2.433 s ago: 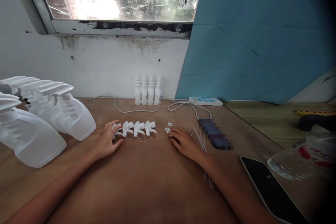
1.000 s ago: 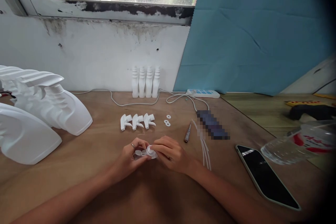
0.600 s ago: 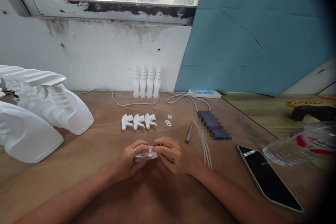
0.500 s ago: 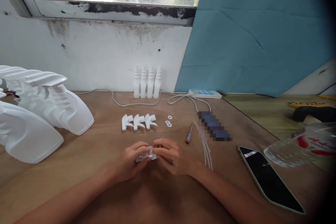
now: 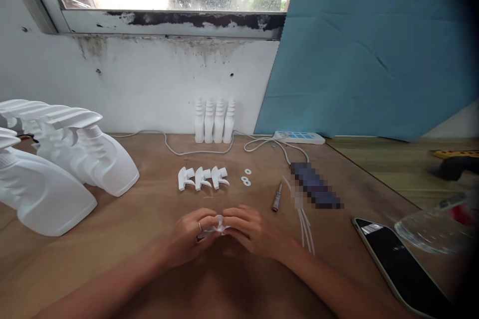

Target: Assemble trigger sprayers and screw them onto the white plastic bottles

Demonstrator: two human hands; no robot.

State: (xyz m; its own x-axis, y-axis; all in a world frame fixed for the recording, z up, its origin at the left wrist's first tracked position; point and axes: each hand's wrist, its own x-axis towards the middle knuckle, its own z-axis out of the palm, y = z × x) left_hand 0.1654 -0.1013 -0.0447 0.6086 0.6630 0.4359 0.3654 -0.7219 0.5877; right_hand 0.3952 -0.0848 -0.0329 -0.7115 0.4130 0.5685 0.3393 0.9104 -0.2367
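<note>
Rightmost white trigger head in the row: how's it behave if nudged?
The trigger head probably slides or pivots rather than rolls, given its angular outline. It looks like moulded plastic, so likely light and stiff. The thin curved lever sticking out could catch or flex if pushed.

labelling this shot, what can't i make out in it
In the head view:
White piece: mostly covered by the left hand and right hand.
Dark object: masked by pixelation.
Nearest large white bottle: cut off by the left edge.
Clear bottle: blurred, partly lost in the dark right edge.
</note>
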